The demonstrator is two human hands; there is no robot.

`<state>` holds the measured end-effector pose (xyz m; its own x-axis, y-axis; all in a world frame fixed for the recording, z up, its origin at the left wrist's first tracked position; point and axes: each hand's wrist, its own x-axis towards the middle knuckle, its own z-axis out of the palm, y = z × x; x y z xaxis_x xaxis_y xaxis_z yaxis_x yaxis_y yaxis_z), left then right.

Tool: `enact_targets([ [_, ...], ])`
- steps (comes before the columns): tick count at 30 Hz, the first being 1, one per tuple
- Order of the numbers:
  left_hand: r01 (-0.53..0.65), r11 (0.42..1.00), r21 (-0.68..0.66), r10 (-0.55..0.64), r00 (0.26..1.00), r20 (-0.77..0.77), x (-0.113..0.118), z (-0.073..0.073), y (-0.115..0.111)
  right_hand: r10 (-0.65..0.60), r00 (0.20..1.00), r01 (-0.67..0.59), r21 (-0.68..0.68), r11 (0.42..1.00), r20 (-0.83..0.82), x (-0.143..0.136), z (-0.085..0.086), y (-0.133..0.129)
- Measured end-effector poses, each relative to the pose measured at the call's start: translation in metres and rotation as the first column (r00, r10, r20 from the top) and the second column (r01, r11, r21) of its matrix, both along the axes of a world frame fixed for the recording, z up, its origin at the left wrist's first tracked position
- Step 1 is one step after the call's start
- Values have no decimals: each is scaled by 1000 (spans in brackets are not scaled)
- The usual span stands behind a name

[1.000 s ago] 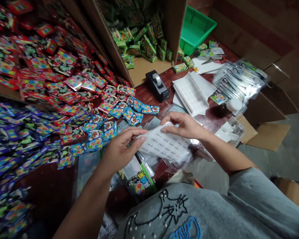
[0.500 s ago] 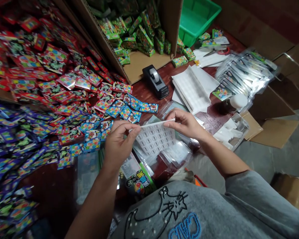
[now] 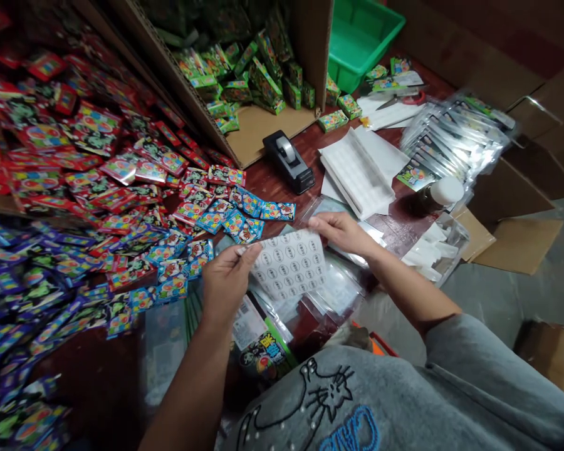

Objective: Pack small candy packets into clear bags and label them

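Note:
A white sticker sheet printed with rows of small circles is held up over the table, its printed side towards me. My left hand pinches its left edge between thumb and fingers. At the top right corner my right hand is closed on the sheet, the thumb partly hidden. Under the sheet lie clear plastic bags and a black and green printed package with a white label. Several small blue packets lie just beyond my left hand.
Piles of red packets and purple packets cover the left. A cardboard box with green packets, a black tape dispenser and a green bin stand behind. White papers, a white-capped bottle and bagged packs lie right.
The top edge of the sheet has tipped back, so its printed face shows more fully. My right hand has turned, its fingers now less visible. The view has shifted slightly.

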<state>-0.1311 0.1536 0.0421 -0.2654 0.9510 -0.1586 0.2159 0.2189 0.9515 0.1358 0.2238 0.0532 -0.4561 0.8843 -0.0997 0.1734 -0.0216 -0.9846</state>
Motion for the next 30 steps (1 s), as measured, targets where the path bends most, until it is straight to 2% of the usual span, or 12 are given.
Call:
enact_targets([
  [2, -4, 1000, 4, 4, 1000, -9, -2, -1, 2, 122, 993, -122, -33, 992, 9, 9, 6, 18],
  [4, 2, 1000, 8, -2, 1000, -27, -3, 0, 3, 229, 973, -231, 60, 971, 41, 15, 11, 35],
  [7, 15, 1000, -10, -15, 999, -29, -3, -2, 3, 367, 923, -384, 251, 889, 112, 14, 15, 53],
  [10, 12, 999, -32, -13, 1000, -10, 0, -7, 7, 439, 887, -462, 305, 833, 145, 8, 16, 59],
  [13, 23, 998, -61, -27, 998, -54, 2, -9, 12, 424, 901, -426, 366, 827, 92, 6, 20, 55],
  [16, 93, 995, -25, -97, 971, -220, -8, -3, 6, 266, 961, -216, 402, 890, -72, 12, 25, 44],
  [19, 122, 991, 55, -78, 863, -499, -35, 4, -24, 102, 980, -49, 288, 957, -173, 21, 29, 31],
  [21, 132, 991, 25, -92, 798, -595, -55, 4, -53, 106, 982, -75, 193, 978, -158, 19, 30, 22],
  [23, 179, 983, -52, -175, 796, -579, -70, 1, -80, 185, 968, -165, 126, 978, -169, 6, 29, 11],
  [25, 217, 973, -78, -226, 832, -506, -77, -1, -100, 309, 926, -290, 113, 950, -216, -19, 28, -2],
  [28, 213, 977, -19, -204, 902, -379, -76, 4, -114, 498, 822, -465, 179, 867, -275, -67, 26, -20],
  [30, 224, 975, 3, -215, 937, -276, -73, 10, -118, 596, 762, -560, 204, 803, -254, -95, 26, -31],
])
